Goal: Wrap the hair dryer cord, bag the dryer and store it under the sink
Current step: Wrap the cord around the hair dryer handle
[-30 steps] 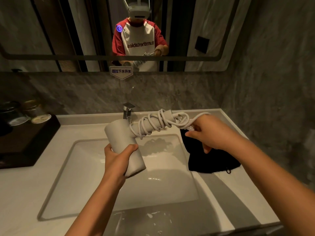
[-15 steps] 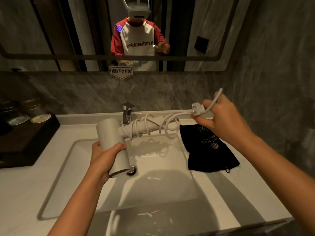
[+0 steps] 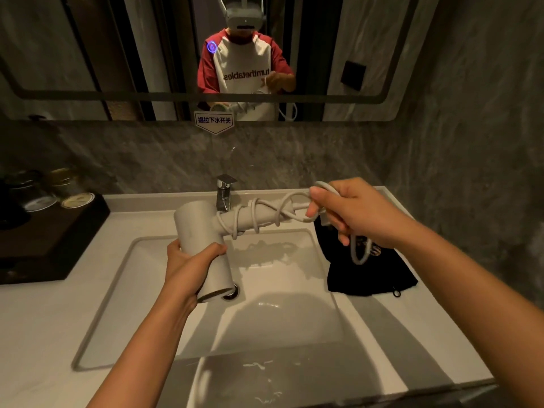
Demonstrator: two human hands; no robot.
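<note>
The left hand (image 3: 191,265) is clamped around the barrel of the hair dryer (image 3: 203,242), held above the sink (image 3: 123,278). Along the handle the cord (image 3: 265,213) now sits in looser, more spread coils than a second ago. The right hand (image 3: 353,213) has dropped back beside the handle's end, fingers pinching a slack loop, so wrapping seems unfinished. The black bag (image 3: 371,275) lies on the counter, unused.

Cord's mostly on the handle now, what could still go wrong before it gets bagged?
The cord sits in loose, crossing turns on the hair dryer, so they could slide off. A slack loop hangs below the right hand and may snag. The left hand holds the dryer over the sink; a slip would drop it in.
</note>
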